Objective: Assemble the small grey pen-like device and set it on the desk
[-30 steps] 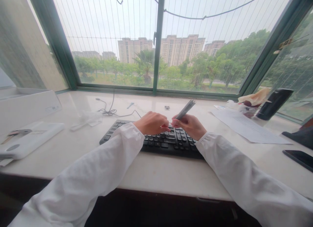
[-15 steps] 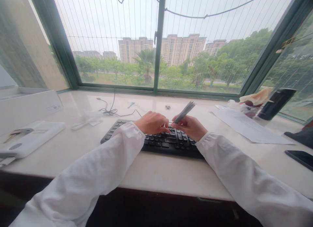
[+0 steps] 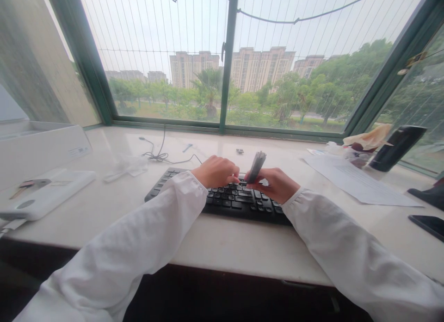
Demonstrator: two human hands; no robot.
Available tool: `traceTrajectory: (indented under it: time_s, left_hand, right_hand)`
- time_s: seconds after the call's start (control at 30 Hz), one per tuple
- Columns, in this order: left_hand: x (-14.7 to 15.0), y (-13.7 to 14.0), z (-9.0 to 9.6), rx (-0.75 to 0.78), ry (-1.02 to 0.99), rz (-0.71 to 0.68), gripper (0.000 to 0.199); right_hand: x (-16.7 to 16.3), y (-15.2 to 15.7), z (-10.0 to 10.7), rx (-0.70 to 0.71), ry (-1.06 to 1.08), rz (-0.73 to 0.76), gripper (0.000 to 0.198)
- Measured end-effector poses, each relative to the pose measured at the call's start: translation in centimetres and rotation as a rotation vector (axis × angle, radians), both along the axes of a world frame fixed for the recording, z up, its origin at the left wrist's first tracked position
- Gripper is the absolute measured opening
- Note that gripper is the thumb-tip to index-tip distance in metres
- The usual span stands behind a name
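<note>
A black keyboard (image 3: 243, 210) lies on the white desk, partly covered by my hands and left sleeve. My right hand (image 3: 276, 183) grips a grey brush (image 3: 257, 166) upright over the keyboard's upper part, its ragged bristle-like end pointing up. Just to the left, my left hand (image 3: 217, 170) is above the keys with fingers curled and thumb against them. Whatever those fingers may hold is hidden. Some key positions near my hands look bare of caps, though the detail is small.
Two small dark pieces (image 3: 239, 151) lie beyond the keyboard. A cable (image 3: 157, 156) is coiled behind it, near a clear plastic wrapper (image 3: 126, 169). At left are a white box (image 3: 45, 141) and a white device (image 3: 52, 192); at right, paper (image 3: 357, 181) and a phone (image 3: 428, 226).
My right hand has turned the brush more upright, its top swinging left, and has shifted slightly right. My left hand stays over the keys, nearly still.
</note>
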State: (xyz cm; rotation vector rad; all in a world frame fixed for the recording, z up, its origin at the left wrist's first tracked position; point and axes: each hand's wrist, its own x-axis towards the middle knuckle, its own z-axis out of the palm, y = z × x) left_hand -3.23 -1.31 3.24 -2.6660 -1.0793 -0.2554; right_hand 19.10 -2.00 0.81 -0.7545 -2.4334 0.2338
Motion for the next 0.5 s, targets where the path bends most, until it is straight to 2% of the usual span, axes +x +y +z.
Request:
traceTrajectory:
  time_s: [0.3, 0.5]
  left_hand:
    - [-0.07, -0.02, 0.22, -0.018, 0.008, -0.008, 0.022]
    - [0.01, -0.18, 0.39, -0.052, 0.014, -0.039, 0.018]
  right_hand:
    - [0.51, -0.14, 0.37, 0.065, -0.072, -0.01, 0.026]
    - [0.37, -0.27, 0.12, -0.018, -0.049, -0.041, 0.028]
